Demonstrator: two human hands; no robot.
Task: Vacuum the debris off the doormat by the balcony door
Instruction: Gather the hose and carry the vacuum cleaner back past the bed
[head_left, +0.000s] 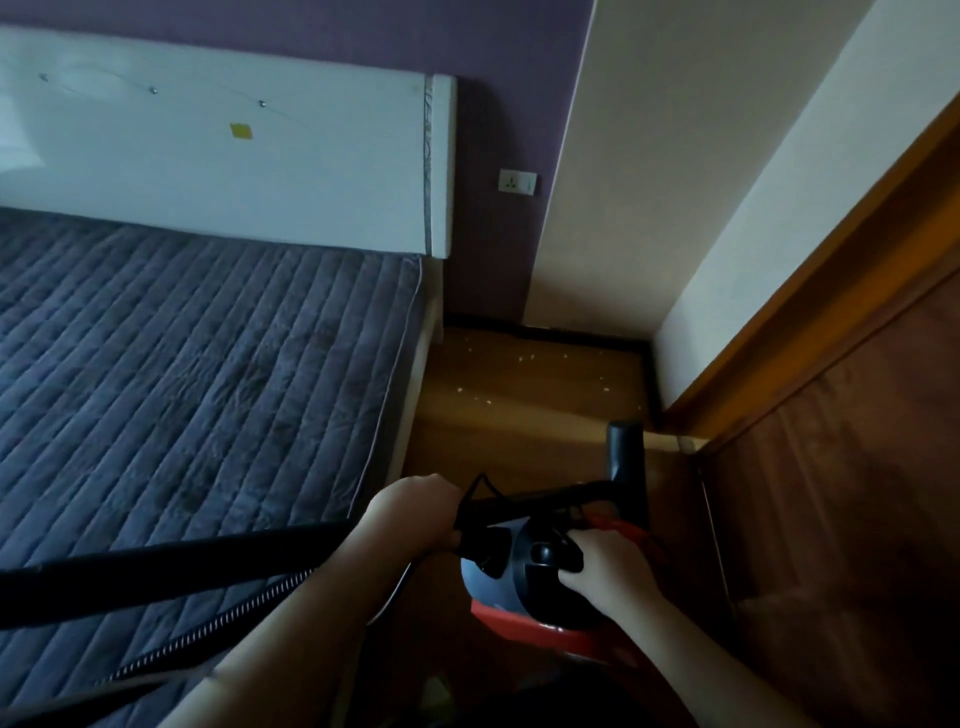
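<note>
- Left hand (415, 512) curled round vacuum handle (524, 501), bottom centre, prob. to carry/steady canister vacuum (524, 577).
- Right hand (605, 564) fingers pressed on its top knob, likely the switch.
- Hose (171, 564) trails lower left over bed (182, 364).
- Doormat not in view; crumbs (530, 374) on floor, centre.

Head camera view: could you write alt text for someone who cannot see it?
Two bare hands grip a black and red vacuum cleaner, left hand on its handle, right hand on its body. It sits between a bed and a wooden door, with pale crumbs on the floor beyond.

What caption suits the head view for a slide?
Both hands grip a vacuum cleaner beside the bed.
</note>
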